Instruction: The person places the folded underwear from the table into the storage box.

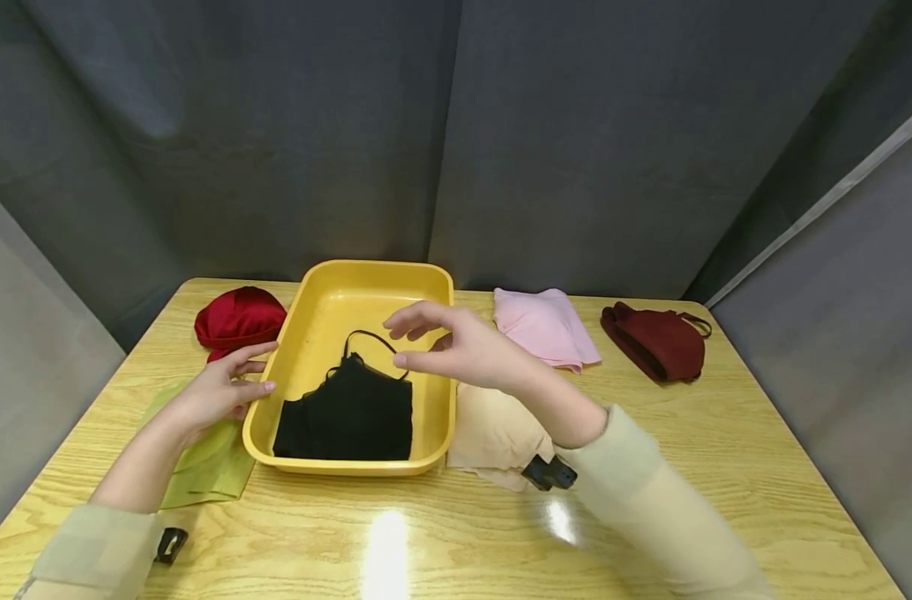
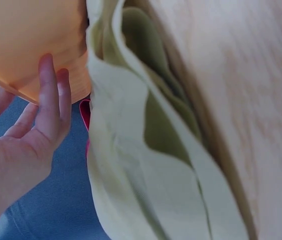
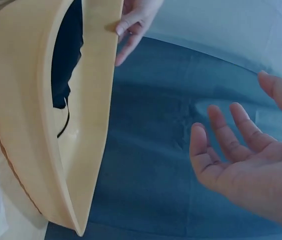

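A black strappy top lies flat in the near part of a yellow tray, with its thin strap looping toward the back. My left hand touches the tray's left rim with thumb and fingertips. In the left wrist view, its fingers extend against the outer wall of the tray. Over the tray's right side hovers my right hand, holding nothing. The right wrist view shows that hand with spread, slightly bent fingers, apart from the tray.
Left of the tray are a shiny red garment and a yellow-green garment, partly beneath my left forearm. To the right lie a beige garment, a pink one and a maroon one. Grey curtains border the wooden table.
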### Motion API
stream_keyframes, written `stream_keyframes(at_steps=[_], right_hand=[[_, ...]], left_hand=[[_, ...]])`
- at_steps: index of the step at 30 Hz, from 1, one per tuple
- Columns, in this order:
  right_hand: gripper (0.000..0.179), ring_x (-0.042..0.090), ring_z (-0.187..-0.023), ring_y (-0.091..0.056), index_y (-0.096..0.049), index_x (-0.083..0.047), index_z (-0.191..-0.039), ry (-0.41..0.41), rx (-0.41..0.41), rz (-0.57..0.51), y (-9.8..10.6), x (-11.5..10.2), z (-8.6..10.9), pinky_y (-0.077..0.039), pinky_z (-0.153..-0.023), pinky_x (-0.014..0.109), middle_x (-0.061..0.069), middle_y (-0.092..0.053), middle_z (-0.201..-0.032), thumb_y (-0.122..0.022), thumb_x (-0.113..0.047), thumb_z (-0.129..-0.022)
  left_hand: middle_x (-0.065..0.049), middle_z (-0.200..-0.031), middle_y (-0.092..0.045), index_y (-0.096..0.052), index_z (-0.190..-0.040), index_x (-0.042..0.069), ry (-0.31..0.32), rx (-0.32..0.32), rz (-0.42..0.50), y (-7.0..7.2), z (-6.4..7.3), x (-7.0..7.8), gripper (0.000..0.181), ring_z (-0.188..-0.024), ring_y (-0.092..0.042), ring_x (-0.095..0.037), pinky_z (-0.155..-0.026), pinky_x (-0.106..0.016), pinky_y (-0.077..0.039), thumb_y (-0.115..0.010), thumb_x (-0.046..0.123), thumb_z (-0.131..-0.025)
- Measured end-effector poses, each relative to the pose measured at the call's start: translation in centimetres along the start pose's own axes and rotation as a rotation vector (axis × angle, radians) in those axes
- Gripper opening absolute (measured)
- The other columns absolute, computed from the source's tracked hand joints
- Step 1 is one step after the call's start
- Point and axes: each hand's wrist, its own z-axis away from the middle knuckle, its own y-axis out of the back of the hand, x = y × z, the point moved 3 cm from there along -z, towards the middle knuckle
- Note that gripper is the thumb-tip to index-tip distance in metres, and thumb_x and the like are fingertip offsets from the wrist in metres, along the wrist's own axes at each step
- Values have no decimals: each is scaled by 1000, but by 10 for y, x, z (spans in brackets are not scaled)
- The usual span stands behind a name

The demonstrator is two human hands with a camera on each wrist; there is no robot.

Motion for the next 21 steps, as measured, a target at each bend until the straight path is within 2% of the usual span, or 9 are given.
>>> stream_keyframes(at_steps=[11,17,21], right_hand=[[37,14,-105,-56,-61,-12,-120,33,110,7,25,0,27,-50,-86,34,-1,-64,-115,-72,-16,-84],[39,13,-106,-56,-60,-12,-121,29,161,24,35,9,41,-51,-84,31,2,-64,-116,-72,-16,-84],[38,14,-102,-59,-62,-7,-118,68,222,27,43,15,51,-52,-80,29,5,-66,-113,-73,-10,-82]], left_hand=[[-26,-139,-34,-25,-150,15,-1,-1,10,0,0,0,68,-94,-54,-25,-66,-31,-50,-61,16,-92],[-26,-139,-34,-25,-150,16,1,2,7,0,0,0,69,-94,-53,-25,-66,-31,-50,-61,17,-92],[-26,-140,-33,-26,-150,15,-1,2,1,1,-1,-1,68,-96,-53,-26,-67,-32,-50,-61,16,-92]])
